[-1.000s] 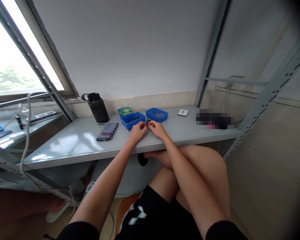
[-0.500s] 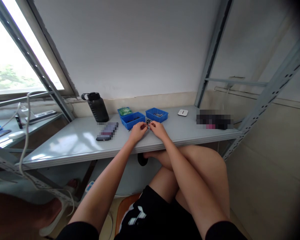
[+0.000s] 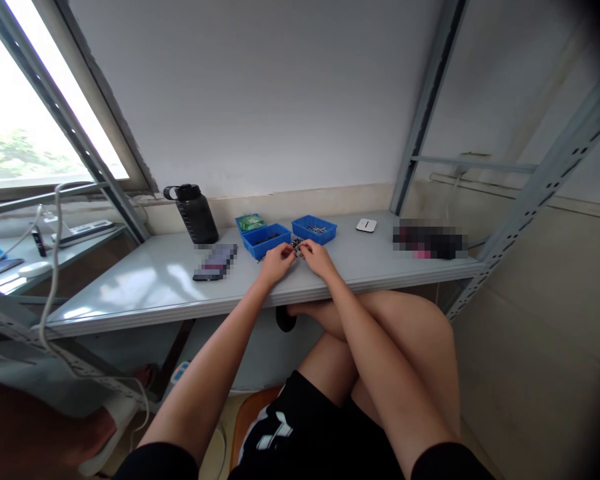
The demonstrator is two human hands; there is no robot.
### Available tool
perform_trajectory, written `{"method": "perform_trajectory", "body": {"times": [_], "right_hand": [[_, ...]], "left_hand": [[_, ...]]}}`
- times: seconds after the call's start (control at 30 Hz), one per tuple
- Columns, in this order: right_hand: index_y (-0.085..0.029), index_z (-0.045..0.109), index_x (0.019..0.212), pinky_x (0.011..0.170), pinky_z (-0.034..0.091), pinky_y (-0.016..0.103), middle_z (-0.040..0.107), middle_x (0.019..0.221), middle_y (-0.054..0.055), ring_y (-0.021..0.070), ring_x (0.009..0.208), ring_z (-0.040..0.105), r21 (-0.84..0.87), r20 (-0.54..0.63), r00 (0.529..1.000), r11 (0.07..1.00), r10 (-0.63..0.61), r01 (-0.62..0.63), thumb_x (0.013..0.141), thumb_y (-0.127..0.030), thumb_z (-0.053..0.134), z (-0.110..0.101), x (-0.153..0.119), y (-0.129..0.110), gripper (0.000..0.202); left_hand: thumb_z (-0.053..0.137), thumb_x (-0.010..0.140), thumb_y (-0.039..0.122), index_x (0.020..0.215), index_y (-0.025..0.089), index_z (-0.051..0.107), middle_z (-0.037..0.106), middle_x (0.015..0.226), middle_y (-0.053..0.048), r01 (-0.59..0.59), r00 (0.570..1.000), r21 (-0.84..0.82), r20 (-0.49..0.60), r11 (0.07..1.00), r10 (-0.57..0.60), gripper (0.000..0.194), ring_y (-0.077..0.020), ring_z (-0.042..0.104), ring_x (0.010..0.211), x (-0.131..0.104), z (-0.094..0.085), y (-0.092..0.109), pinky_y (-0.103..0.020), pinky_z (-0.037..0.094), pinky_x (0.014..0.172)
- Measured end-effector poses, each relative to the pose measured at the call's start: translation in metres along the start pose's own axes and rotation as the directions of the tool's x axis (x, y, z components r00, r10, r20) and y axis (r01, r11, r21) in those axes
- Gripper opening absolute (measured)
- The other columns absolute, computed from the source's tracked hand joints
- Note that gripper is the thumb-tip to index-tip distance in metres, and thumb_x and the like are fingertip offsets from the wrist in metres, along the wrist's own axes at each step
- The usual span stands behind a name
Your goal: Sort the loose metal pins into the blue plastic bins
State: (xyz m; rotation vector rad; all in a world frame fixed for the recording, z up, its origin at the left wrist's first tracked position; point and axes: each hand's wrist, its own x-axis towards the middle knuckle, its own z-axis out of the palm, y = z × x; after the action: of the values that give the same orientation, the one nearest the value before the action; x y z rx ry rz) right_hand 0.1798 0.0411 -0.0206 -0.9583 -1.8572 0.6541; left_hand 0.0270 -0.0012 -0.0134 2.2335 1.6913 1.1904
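My left hand point(image 3: 278, 263) rests over the front of the table, its fingers pinched on something too small to make out. Close to its right, my right hand point(image 3: 316, 259) has its fingers closed in a pinch too, the tips almost meeting the left ones. Small dark and metallic pieces point(image 3: 297, 245) lie between and behind the fingertips. Behind my left hand is a blue box point(image 3: 266, 240) with dark parts inside. Another blue box point(image 3: 314, 229), holding silvery screw-like pieces, stands behind my right hand.
A green packet point(image 3: 251, 223) sits in a blue container at the back. On the grey table point(image 3: 150, 280) are a dark bottle point(image 3: 198, 217), a blurred phone point(image 3: 216, 262), a white square item point(image 3: 367, 225) and a pixelated dark object point(image 3: 429, 240). Another person's leg point(image 3: 35, 427) shows lower left.
The other person's leg at the lower left has shifted slightly left. My hands have stayed almost in place, with only slight finger movement.
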Motion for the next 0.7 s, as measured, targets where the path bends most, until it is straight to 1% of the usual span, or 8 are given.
{"method": "perform_trajectory", "body": {"times": [0.07, 0.17, 0.3, 0.43, 0.57, 0.7], "right_hand": [[-0.020, 0.063, 0.095, 0.078, 0.048, 0.028, 0.071, 0.086, 0.003, 0.0162, 0.080, 0.065, 0.006, -0.022, 1.000, 1.000, 0.013, -0.013, 0.090, -0.029, 0.046, 0.0001, 0.0004, -0.0002, 0.020], [-0.020, 0.064, 0.091, 0.076, 0.048, 0.028, 0.070, 0.086, 0.004, 0.0171, 0.080, 0.065, -0.002, -0.028, 0.999, 1.000, 0.021, -0.021, 0.088, -0.032, 0.052, 0.0005, 0.0003, 0.0005, 0.017], [-0.019, 0.064, 0.090, 0.075, 0.047, 0.028, 0.070, 0.085, 0.004, 0.0174, 0.080, 0.064, -0.019, -0.015, 1.000, 0.999, 0.025, -0.025, 0.085, -0.026, 0.054, 0.0008, 0.0002, 0.0028, 0.012], [-0.019, 0.063, 0.095, 0.076, 0.047, 0.028, 0.070, 0.091, 0.005, 0.0169, 0.081, 0.064, -0.021, 0.020, 1.000, 1.000, 0.005, -0.005, 0.084, -0.022, 0.055, 0.0011, 0.0003, 0.0042, 0.014], [-0.019, 0.064, 0.096, 0.077, 0.047, 0.029, 0.070, 0.089, 0.004, 0.0169, 0.080, 0.063, -0.018, 0.058, 0.998, 1.000, -0.021, 0.022, 0.082, -0.020, 0.056, 0.0013, -0.0002, 0.0037, 0.016], [-0.019, 0.065, 0.095, 0.078, 0.048, 0.030, 0.070, 0.091, 0.005, 0.0168, 0.081, 0.063, -0.006, 0.037, 0.999, 1.000, -0.020, 0.020, 0.083, -0.017, 0.050, 0.0010, -0.0005, 0.0021, 0.019]], "left_hand": [[0.055, 0.092, 0.034, 0.097, 0.014, 0.063, 0.066, 0.092, -0.004, 0.010, 1.000, 0.004, 0.013, 1.000, -0.010, 0.022, -0.0158, 0.063, 0.082, 0.0000, 0.0004, -0.0007, -0.036, 0.053, 0.077], [0.056, 0.092, 0.034, 0.097, 0.013, 0.063, 0.066, 0.093, -0.004, 0.008, 1.000, 0.004, 0.021, 1.000, -0.008, 0.022, -0.0163, 0.063, 0.084, 0.0002, 0.0003, -0.0005, -0.037, 0.053, 0.078], [0.055, 0.092, 0.033, 0.097, 0.013, 0.063, 0.066, 0.094, -0.005, -0.012, 1.000, -0.008, 0.019, 1.000, 0.012, 0.022, -0.0166, 0.063, 0.085, 0.0003, -0.0007, 0.0009, -0.037, 0.053, 0.079], [0.056, 0.091, 0.033, 0.096, 0.013, 0.063, 0.066, 0.093, -0.004, -0.021, 1.000, -0.010, 0.007, 1.000, 0.021, 0.021, -0.0169, 0.063, 0.085, 0.0001, -0.0012, 0.0015, -0.038, 0.052, 0.080], [0.056, 0.092, 0.033, 0.098, 0.013, 0.063, 0.066, 0.095, -0.005, -0.016, 1.000, -0.021, -0.004, 1.000, 0.016, 0.021, -0.0174, 0.063, 0.088, -0.0004, -0.0016, 0.0026, -0.039, 0.052, 0.081], [0.055, 0.092, 0.033, 0.099, 0.013, 0.063, 0.066, 0.095, -0.005, 0.010, 1.000, -0.030, 0.007, 1.000, -0.009, 0.022, -0.0173, 0.063, 0.088, -0.0010, -0.0019, 0.0032, -0.039, 0.052, 0.081]]}}
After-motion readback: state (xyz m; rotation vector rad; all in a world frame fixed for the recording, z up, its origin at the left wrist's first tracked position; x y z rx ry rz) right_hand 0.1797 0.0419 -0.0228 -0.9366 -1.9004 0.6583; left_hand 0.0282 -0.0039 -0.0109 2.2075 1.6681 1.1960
